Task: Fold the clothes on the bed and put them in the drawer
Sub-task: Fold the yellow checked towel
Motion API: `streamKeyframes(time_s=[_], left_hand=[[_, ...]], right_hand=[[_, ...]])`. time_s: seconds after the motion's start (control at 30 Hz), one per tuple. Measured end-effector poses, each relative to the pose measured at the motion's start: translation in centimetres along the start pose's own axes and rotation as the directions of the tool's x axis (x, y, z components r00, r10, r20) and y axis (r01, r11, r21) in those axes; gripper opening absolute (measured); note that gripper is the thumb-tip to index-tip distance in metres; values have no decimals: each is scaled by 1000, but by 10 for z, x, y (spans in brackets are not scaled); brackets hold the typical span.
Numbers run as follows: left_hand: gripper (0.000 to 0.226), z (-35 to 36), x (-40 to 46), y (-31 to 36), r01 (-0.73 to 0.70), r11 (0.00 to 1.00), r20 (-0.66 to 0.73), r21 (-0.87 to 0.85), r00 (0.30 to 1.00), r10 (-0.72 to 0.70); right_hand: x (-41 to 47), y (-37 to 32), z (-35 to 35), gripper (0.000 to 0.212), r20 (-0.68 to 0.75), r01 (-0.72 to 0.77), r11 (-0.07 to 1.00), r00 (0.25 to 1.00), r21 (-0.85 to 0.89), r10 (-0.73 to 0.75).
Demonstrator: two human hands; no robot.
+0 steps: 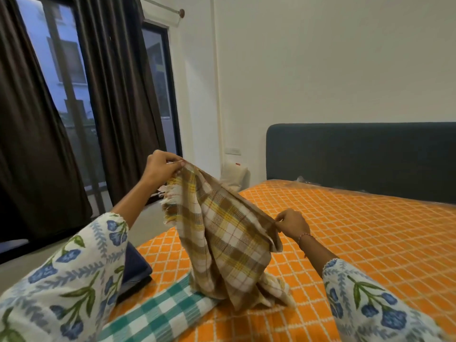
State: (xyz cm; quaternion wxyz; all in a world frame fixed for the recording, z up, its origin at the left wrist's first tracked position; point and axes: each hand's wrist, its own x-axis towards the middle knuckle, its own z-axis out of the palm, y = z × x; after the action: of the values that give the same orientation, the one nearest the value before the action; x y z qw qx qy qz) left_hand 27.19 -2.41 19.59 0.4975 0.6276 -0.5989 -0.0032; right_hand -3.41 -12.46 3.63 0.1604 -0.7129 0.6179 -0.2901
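A brown, yellow and white plaid cloth (222, 233) with a fringed edge hangs above the bed, its lower end bunched on the orange bedspread (357, 243). My left hand (161, 171) pinches its top corner, raised high on the left. My right hand (292, 224) pinches the cloth's edge lower down on the right. A green and white checked cloth (160, 314) lies flat on the bed's near edge, partly under the plaid cloth. No drawer is in view.
A dark blue folded item (135, 270) lies on the bed's left edge by my left sleeve. The dark headboard (357, 156) stands at the back right. Brown curtains (116, 95) and a glass door fill the left. A pale bag (233, 175) sits by the wall.
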Motion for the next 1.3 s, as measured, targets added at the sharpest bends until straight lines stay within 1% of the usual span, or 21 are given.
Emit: streamKeyframes(time_s=[0.1,0.17,0.23,0.3,0.4,0.47,0.5,0.53,0.57,0.63,0.7,0.8,0.9,0.93,1.0,1.03,1.1,1.17,1.2,1.27,1.3], left_hand=[[20,2,-5,-15,51,999,-53,2,997,-51],[20,2,-7,-22,74,997,-70,-20,995,-75],[19,1,-8,-23,80,996,-73,-29,994,-82],[18,-1,-6,-21,79,996,-69,-42,994,-81],[17,-7,-5,-22,75,997,-68,-27,995,-76],[18,-9,-5,-28,95,995,-87,-24,992,-97],[18,-10,-6,-31,113,993,-92,-22,989,-114],[19,-10,-7,-34,133,991,-96,-23,986,-135],[20,-11,-7,-38,155,988,-100,-25,983,-156],[20,-14,-7,-43,192,981,-100,-17,976,-193],[18,-16,-7,-48,222,975,-81,22,972,-220],[14,-14,-5,-53,278,960,-58,33,960,-275],[13,-10,3,-50,309,950,-109,-47,944,-312],[13,-10,6,-47,307,948,-133,-89,939,-317],[13,-13,10,-42,280,946,-170,-166,936,-307],[13,-15,12,-39,255,947,-190,-195,938,-291],[12,-17,15,-31,186,949,-231,-254,941,-246],[12,-19,19,-19,121,927,-256,-355,941,-221],[14,-20,21,-13,98,906,-257,-411,942,-218],[21,-21,23,-1,66,871,-243,-486,948,-207],[23,-21,24,3,58,863,-235,-502,951,-200]], right_hand=[[-2,6,0,18,-120,-196,980,974,-43,190],[-2,9,2,18,-154,-285,958,945,39,288],[-1,5,6,20,-120,-349,932,925,100,359],[1,1,8,27,18,-411,873,907,262,422],[12,-4,4,19,290,-491,625,869,606,402],[24,-2,0,11,344,-557,430,808,711,478],[29,-4,-3,6,342,-564,412,797,716,497],[35,-7,-8,2,283,-534,467,815,704,505],[38,-12,-16,6,182,-495,587,840,640,511],[33,-26,-45,17,-83,-393,835,886,386,456],[36,-38,-75,23,-265,-310,916,889,256,375],[54,-60,-123,16,-342,-187,881,871,434,353],[64,-85,-158,10,-241,-34,635,909,772,341],[63,-90,-164,11,-235,12,642,936,767,263],[53,-96,-172,14,-302,120,831,952,543,59],[50,-96,-174,18,-378,168,926,925,340,-29],[42,-98,-177,20,-560,218,974,815,60,-148],[37,-106,-180,22,-663,281,957,729,66,-168],[35,-112,-183,22,-668,336,926,731,174,-139],[30,-127,-188,19,-589,389,837,802,386,-101],[28,-132,-189,21,-541,373,832,834,411,-106]])
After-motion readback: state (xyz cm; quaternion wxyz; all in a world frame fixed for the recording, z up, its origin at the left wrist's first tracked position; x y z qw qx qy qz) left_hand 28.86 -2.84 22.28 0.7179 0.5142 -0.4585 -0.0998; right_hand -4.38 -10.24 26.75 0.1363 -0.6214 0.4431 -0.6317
